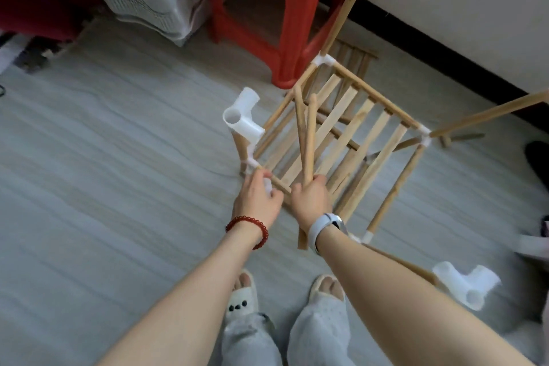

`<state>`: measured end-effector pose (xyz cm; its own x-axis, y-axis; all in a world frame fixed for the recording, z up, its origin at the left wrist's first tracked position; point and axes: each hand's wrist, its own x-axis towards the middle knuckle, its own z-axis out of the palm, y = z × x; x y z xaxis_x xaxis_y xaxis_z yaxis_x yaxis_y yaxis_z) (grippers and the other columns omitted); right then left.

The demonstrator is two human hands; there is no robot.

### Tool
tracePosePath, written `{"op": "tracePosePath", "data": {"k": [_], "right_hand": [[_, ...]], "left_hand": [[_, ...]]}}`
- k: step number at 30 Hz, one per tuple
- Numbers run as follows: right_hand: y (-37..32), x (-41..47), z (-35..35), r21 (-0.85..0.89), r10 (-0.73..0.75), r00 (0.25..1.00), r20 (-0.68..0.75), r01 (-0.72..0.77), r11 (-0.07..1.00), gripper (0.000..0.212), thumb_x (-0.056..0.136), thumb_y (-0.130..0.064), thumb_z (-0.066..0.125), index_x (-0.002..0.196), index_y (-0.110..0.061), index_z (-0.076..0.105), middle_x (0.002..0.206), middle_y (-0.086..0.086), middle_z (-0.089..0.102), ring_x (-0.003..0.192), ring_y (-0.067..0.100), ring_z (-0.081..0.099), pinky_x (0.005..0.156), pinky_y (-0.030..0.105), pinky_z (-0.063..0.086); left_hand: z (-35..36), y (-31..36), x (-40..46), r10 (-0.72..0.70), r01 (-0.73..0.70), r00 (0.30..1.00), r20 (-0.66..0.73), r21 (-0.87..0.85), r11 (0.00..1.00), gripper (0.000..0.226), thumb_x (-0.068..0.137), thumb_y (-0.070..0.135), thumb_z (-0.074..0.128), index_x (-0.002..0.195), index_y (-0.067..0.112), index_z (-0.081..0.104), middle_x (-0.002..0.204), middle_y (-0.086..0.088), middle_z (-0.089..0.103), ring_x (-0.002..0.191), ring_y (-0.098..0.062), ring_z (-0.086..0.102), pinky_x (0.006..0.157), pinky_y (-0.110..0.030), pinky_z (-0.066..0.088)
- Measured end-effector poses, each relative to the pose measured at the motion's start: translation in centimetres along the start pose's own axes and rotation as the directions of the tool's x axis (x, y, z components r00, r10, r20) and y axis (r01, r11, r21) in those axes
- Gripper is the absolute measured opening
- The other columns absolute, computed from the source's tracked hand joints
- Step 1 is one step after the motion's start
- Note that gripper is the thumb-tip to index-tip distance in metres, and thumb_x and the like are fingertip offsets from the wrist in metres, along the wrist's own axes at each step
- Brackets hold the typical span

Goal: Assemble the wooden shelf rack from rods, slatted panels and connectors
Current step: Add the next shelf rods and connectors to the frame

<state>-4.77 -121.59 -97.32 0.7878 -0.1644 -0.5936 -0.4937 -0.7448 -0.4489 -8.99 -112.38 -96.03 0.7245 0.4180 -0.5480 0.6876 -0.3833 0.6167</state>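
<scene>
Slippers and grey trousers are showing at the bottom, then both hands are working the rack's (341, 140) near corner. Left hand (257, 197) is pinching a white connector (268, 186) there; right hand (310, 199) is gripping two loose rods (306, 134), long axes pointing up and away over the slatted panel (350, 134). Left's closer to that corner, guessing a rod's going in next

Your right hand (310, 197) grips two loose rods (306, 140) above the slatted panel (341, 134); your left hand (257, 197) pinches a white connector (267, 186) at the rack's near corner.
</scene>
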Motion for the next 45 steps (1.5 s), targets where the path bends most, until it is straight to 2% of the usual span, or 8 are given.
{"op": "tracePosePath", "data": {"k": [4, 13, 22, 27, 31, 36, 40, 45], "right_hand": [[0.7, 4.8, 1.9, -0.136, -0.176, 0.976, -0.129, 0.159, 0.978, 0.017, 0.091, -0.021, 0.045, 0.105, -0.01, 0.043, 0.097, 0.009, 0.059, 0.084, 0.031, 0.059, 0.071, 0.042, 0.05], [3.3, 11.6, 3.6, -0.47, -0.524, 0.83, -0.192, 0.391, 0.791, 0.044, 0.093, -0.046, 0.044, 0.125, -0.015, 0.042, 0.116, 0.005, 0.049, 0.106, 0.025, 0.05, 0.085, 0.038, 0.045], [3.7, 10.4, 1.5, -0.391, -0.628, 0.763, -0.154, 0.536, 0.748, 0.036, 0.098, -0.039, 0.03, 0.122, -0.016, 0.044, 0.113, 0.008, 0.047, 0.104, 0.028, 0.049, 0.086, 0.042, 0.045], [3.0, 5.0, -1.7, 0.006, -0.697, 0.694, -0.183, 0.709, 0.705, 0.032, 0.099, -0.023, 0.03, 0.125, -0.017, 0.049, 0.114, 0.004, 0.053, 0.1, 0.019, 0.053, 0.081, 0.027, 0.04], [2.7, -1.3, -4.6, 0.22, -0.767, 0.6, -0.225, 0.799, 0.56, 0.034, 0.097, -0.018, 0.038, 0.128, -0.012, 0.05, 0.1, -0.002, 0.059, 0.089, 0.01, 0.057, 0.077, 0.022, 0.048], [3.0, -7.1, -8.9, -0.053, -0.881, 0.35, -0.318, 0.922, 0.385, 0.032, 0.094, -0.022, 0.051, 0.123, -0.011, 0.053, 0.12, 0.006, 0.044, 0.094, 0.01, 0.05, 0.084, 0.021, 0.045], [3.3, -10.0, -14.2, -0.232, -0.915, 0.144, -0.378, 0.942, 0.244, 0.038, 0.089, -0.027, 0.061, 0.121, -0.008, 0.055, 0.119, 0.007, 0.044, 0.092, 0.011, 0.049, 0.084, 0.023, 0.046], [4.4, -9.5, -21.6, -0.237, -0.9, 0.166, -0.404, 0.931, 0.278, 0.039, 0.087, -0.031, 0.064, 0.118, -0.008, 0.057, 0.115, 0.005, 0.046, 0.09, 0.012, 0.049, 0.079, 0.021, 0.043]], "left_hand": [[2.8, -0.2, 4.5, 0.194, -0.208, 0.968, -0.157, -0.076, 0.975, 0.038, 0.086, 0.016, 0.053, 0.124, 0.019, 0.046, 0.131, -0.003, 0.049, 0.114, -0.024, 0.049, 0.082, -0.025, 0.037], [5.8, -0.3, 12.6, 0.391, -0.422, 0.83, -0.398, 0.008, 0.906, 0.043, 0.089, 0.017, 0.051, 0.131, 0.014, 0.041, 0.131, -0.007, 0.048, 0.115, -0.025, 0.049, 0.085, -0.028, 0.035], [4.8, 1.0, 11.0, 0.457, -0.46, 0.828, -0.325, 0.074, 0.885, 0.012, 0.086, 0.011, 0.047, 0.087, 0.004, 0.058, 0.095, -0.01, 0.051, 0.11, -0.029, 0.048, 0.078, -0.028, 0.035], [3.5, 0.9, 4.5, 0.463, -0.536, 0.839, -0.286, -0.282, 0.796, 0.026, 0.085, 0.018, 0.061, 0.111, 0.015, 0.058, 0.106, -0.007, 0.06, 0.102, -0.023, 0.058, 0.087, -0.036, 0.05], [2.2, 1.9, -2.1, 0.456, -0.546, 0.837, -0.303, -0.526, 0.652, 0.016, 0.086, 0.022, 0.064, 0.1, 0.018, 0.058, 0.102, -0.01, 0.064, 0.098, -0.025, 0.062, 0.091, -0.043, 0.051], [-0.2, 4.4, -8.1, 0.508, -0.491, 0.835, -0.21, -0.702, 0.516, 0.017, 0.09, 0.028, 0.06, 0.09, 0.012, 0.063, 0.096, -0.011, 0.064, 0.092, -0.025, 0.058, 0.092, -0.044, 0.046], [-1.4, 8.1, -11.4, 0.645, -0.5, 0.752, -0.14, -0.757, 0.42, 0.025, 0.089, 0.031, 0.059, 0.1, 0.009, 0.061, 0.096, -0.008, 0.065, 0.087, -0.019, 0.062, 0.069, -0.028, 0.052], [0.2, 15.0, -14.6, 0.661, -0.382, 0.751, -0.017, -0.827, 0.413, 0.022, 0.09, 0.023, 0.06, 0.103, 0.006, 0.062, 0.085, -0.003, 0.066, 0.071, -0.01, 0.063, 0.056, -0.019, 0.05]]}}
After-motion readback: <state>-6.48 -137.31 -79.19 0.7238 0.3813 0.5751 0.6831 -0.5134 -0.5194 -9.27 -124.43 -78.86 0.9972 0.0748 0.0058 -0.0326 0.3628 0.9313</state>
